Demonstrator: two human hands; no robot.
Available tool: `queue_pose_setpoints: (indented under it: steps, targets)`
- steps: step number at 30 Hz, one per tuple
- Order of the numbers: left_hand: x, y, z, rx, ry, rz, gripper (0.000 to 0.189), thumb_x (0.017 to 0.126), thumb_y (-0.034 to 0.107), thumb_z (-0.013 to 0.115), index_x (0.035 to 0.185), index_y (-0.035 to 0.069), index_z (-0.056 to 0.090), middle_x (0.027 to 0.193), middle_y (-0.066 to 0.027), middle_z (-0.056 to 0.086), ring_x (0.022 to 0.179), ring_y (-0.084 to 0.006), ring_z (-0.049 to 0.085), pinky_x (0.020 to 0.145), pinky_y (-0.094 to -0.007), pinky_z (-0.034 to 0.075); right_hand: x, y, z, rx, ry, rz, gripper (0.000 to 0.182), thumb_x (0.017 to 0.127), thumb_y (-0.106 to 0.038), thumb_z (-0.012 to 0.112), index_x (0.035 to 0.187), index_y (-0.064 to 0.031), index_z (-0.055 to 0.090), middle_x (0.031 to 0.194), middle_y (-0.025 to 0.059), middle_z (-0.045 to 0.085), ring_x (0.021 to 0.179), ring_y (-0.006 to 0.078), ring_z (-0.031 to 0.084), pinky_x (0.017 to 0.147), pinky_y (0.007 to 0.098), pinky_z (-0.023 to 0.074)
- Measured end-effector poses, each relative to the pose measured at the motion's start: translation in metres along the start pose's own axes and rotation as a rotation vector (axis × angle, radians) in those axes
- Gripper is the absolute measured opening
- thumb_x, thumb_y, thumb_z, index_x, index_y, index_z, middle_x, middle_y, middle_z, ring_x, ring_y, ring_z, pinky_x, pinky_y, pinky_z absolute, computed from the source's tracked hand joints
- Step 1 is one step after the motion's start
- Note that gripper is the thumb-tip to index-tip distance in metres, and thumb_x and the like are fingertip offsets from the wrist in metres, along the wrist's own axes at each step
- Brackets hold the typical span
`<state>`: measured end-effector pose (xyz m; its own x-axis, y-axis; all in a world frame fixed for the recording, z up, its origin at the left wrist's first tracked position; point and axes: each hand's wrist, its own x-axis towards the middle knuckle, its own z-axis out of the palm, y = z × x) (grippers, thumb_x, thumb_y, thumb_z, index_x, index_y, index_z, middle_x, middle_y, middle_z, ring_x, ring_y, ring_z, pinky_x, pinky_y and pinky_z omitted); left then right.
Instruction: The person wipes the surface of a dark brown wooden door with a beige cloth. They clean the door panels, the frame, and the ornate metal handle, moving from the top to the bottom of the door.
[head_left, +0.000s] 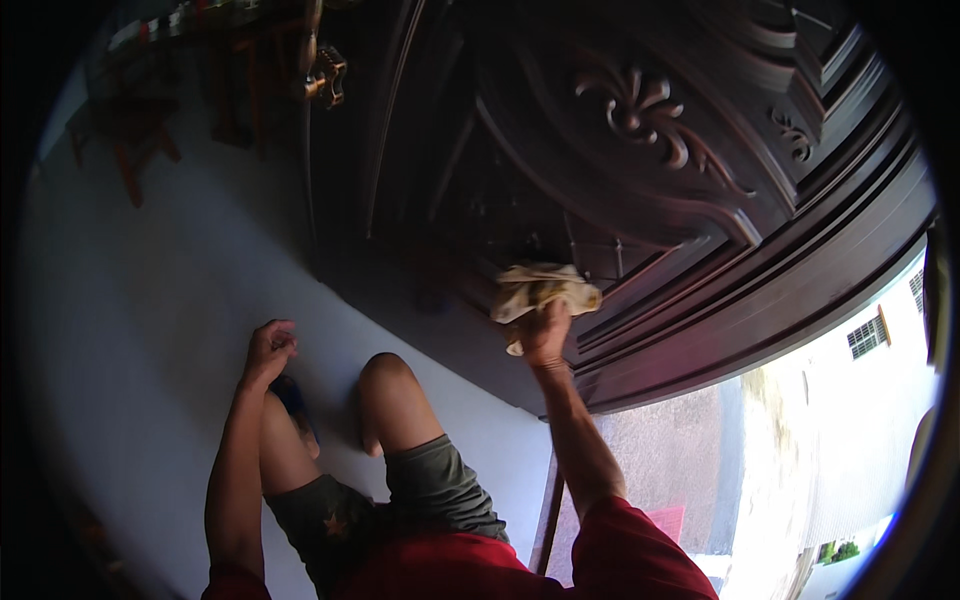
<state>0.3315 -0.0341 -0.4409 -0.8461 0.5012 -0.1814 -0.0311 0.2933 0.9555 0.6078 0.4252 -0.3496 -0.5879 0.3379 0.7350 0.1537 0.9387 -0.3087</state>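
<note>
My right hand (546, 334) grips a crumpled light-coloured cloth (546, 289) and holds it against the lower part of a dark carved wooden door (675, 217). The door bears raised scroll and leaf carving and stepped mouldings. My left hand (271, 351) hangs over my left knee, away from the door, its fingers loosely curled. Whether anything lies between those fingers cannot be told. A brass-coloured door handle (327, 77) shows near the door's edge at the top.
Wooden furniture with legs (135, 142) stands on the pale floor (165, 262) at upper left. The door's lower edge runs diagonally past my knees. At right, a doorway opens onto bright paved ground (660, 442) with a reddish-pink object (667, 521).
</note>
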Motion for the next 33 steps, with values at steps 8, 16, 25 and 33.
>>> queue_pose_setpoints:
  steps: [8,16,25,33]
  targets:
    - [-0.002,-0.011,-0.014,-0.011,-0.056,0.041,0.033,0.094,-0.005,0.068,0.127,-0.002,0.066,0.094,-0.0080,0.071,0.077,-0.0155,0.069,0.071,-0.0321,0.057,0.277,-0.049,-0.227,-0.743,0.579,-0.450,0.064,0.084,-0.027,0.072,0.137,0.0022,0.052,0.115,0.0253,0.057,0.109,0.0456,0.053,0.093,0.0607,0.0411]
    - [0.005,-0.019,-0.013,0.074,-0.092,-0.003,0.034,0.094,-0.002,0.071,0.128,0.001,0.066,0.095,-0.0082,0.072,0.077,-0.0152,0.069,0.070,-0.0315,0.057,0.269,-0.088,-0.104,-0.743,0.232,-0.639,0.054,0.092,-0.021,0.064,0.142,-0.0044,0.057,0.140,0.0217,0.057,0.136,0.0409,0.052,0.118,0.0636,0.0370]
    - [-0.010,0.007,-0.009,0.001,-0.030,-0.090,0.036,0.094,-0.002,0.070,0.129,0.002,0.067,0.095,-0.0066,0.072,0.079,-0.0144,0.071,0.065,-0.0299,0.054,0.145,-0.057,-0.090,-0.661,-0.383,-0.502,0.066,0.083,-0.023,0.083,0.139,0.0017,0.059,0.133,0.0204,0.060,0.138,0.0385,0.054,0.131,0.0652,0.0208]
    - [0.003,-0.016,-0.006,0.109,-0.183,-0.032,0.038,0.095,0.004,0.074,0.131,0.001,0.066,0.098,-0.0084,0.073,0.083,-0.0162,0.071,0.075,-0.0328,0.057,0.116,-0.026,-0.185,-0.692,-0.142,-0.515,0.051,0.088,-0.036,0.069,0.127,-0.0039,0.070,0.127,0.0224,0.065,0.124,0.0481,0.057,0.115,0.0674,0.0359]
